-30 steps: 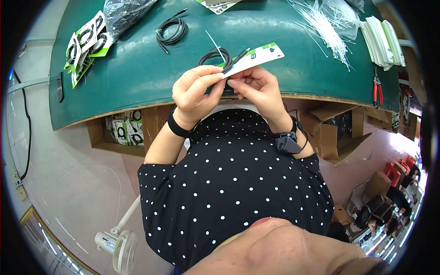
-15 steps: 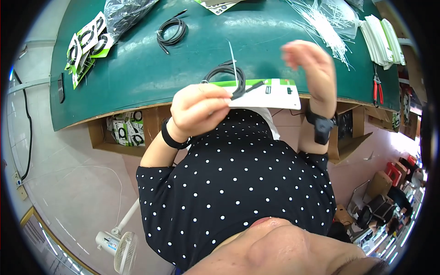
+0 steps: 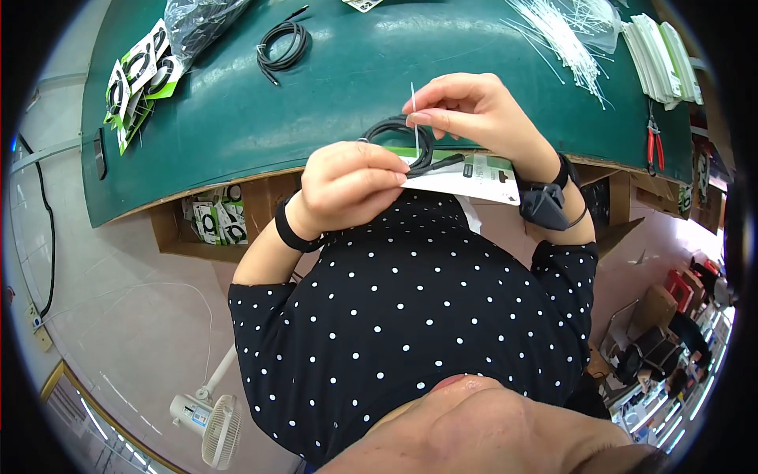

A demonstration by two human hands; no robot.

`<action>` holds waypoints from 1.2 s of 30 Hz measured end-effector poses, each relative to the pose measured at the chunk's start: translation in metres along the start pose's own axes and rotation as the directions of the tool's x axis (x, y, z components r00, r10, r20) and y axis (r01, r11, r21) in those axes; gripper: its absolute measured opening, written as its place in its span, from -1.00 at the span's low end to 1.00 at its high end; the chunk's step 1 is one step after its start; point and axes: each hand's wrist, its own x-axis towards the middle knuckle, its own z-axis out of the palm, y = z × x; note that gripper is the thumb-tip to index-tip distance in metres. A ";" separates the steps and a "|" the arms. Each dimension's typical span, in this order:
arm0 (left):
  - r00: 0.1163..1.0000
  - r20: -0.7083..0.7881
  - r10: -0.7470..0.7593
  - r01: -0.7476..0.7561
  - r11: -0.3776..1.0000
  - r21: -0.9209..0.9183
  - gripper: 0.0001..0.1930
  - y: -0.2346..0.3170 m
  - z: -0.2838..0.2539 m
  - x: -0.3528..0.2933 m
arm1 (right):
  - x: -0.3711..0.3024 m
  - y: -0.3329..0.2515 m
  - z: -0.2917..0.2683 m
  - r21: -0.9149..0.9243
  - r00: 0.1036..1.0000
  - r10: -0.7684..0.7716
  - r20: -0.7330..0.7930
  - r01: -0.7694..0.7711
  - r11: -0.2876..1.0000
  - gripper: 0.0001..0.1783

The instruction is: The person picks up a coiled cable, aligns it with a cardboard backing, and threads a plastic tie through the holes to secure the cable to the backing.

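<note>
My left hand (image 3: 351, 183), fingers closed, grips a white and green backing card (image 3: 485, 183) together with a coiled black cable (image 3: 427, 146) lying against it. A thin white cable tie (image 3: 415, 130) stands upright through the card and coil. With thumb and fingertips closed, my right hand (image 3: 482, 110) pinches the tie's upper part. The card is tilted above the table's near edge, and its left end is hidden behind my left hand.
Another coiled black cable (image 3: 284, 47) lies on the green table (image 3: 347, 87). Carded cables (image 3: 142, 71) and a grey plastic bag (image 3: 197, 28) sit at left. Loose cable ties (image 3: 564, 39), stacked cards (image 3: 651, 59) and red-handled pliers (image 3: 654, 146) are at right. Below stands a cardboard box (image 3: 264, 209).
My right hand has moved left and closed its fingertips on the cable tie. The card's right end has dipped slightly, while my left hand still holds the card and cable.
</note>
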 end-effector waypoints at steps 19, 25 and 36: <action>0.995 -0.002 -0.100 0.099 0.986 -0.132 -0.77 -0.004 -0.001 0.001 | -0.009 -0.006 0.003 -0.704 0.680 -0.672 0.294 0.629 0.328 -0.75; 0.997 0.013 -0.073 0.074 0.990 -0.123 -0.77 -0.003 -0.001 0.002 | -0.011 -0.007 0.005 -0.725 0.667 -0.676 0.313 0.627 0.284 -0.77; 0.998 0.042 -0.040 0.044 0.991 -0.124 -0.77 -0.003 -0.004 0.004 | -0.016 -0.014 0.007 -0.756 0.638 -0.656 0.404 0.636 0.153 -0.79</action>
